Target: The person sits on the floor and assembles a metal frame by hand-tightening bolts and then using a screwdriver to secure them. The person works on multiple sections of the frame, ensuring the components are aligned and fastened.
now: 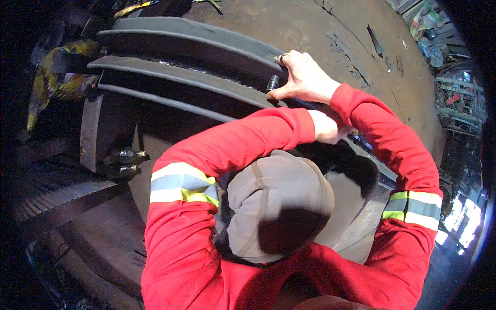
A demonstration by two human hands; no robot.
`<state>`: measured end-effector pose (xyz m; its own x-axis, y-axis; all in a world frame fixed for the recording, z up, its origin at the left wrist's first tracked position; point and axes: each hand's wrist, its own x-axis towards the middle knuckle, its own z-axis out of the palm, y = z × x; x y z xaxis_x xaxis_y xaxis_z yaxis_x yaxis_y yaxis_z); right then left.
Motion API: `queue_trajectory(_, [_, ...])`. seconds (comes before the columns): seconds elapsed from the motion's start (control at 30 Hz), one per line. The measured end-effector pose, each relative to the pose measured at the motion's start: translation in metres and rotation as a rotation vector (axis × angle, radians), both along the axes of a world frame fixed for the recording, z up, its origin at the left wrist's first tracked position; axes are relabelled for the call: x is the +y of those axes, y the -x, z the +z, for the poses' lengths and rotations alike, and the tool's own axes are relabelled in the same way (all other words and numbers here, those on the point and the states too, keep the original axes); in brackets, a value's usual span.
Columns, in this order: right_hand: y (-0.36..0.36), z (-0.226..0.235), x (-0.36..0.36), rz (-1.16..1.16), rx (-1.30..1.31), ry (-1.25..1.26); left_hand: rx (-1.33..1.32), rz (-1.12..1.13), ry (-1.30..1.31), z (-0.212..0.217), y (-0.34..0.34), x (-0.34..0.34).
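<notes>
My right hand (pixel 305 77) reaches across to the ends of dark steel beams (pixel 186 72). Its thumb and forefinger are spread wide apart at the beam edges. Between them a short dark ribbed cylinder (pixel 273 82), perhaps a bolt or socket, sits close to the thumb tip; whether they touch I cannot tell. Below the right wrist, my left hand (pixel 328 127) is closed, partly covered by the right sleeve. What it holds is hidden, though a small orange spot shows beside its fingers. My knee (pixel 279 206) in beige trousers is under my forearms.
Two clear bottles (pixel 126 155) lie at the left by an upright steel plate (pixel 90 132). A yellow bag (pixel 62 77) hangs at the far left. Brown ground (pixel 310 26) with dark scraps stretches beyond the beams. Plastic litter (pixel 429 36) and racks are at the right rim.
</notes>
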<state>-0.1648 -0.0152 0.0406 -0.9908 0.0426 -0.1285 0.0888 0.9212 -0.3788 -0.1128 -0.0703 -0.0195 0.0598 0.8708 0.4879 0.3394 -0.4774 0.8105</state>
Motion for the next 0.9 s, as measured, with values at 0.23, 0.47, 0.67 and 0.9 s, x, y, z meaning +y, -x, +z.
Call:
queue_trajectory(0.23, [-0.002, -0.002, 0.003, 0.028, 0.054, -0.011, 0.335, -0.293, 0.044, 0.083, 0.073, -0.077])
queue_trajectory(0.47, [-0.005, -0.006, 0.008, -0.008, 0.005, 0.027, 0.091, 0.403, 0.169, 0.121, 0.201, -0.168])
queue_trajectory(0.67, [-0.001, 0.004, 0.0, -0.063, -0.134, 0.094, 0.406, 0.425, 0.667, 0.086, 0.256, -0.206])
queue_trajectory(0.9, [-0.006, -0.005, 0.003, -0.039, 0.048, 0.104, 0.539, 0.3, 0.547, 0.086, 0.248, -0.169])
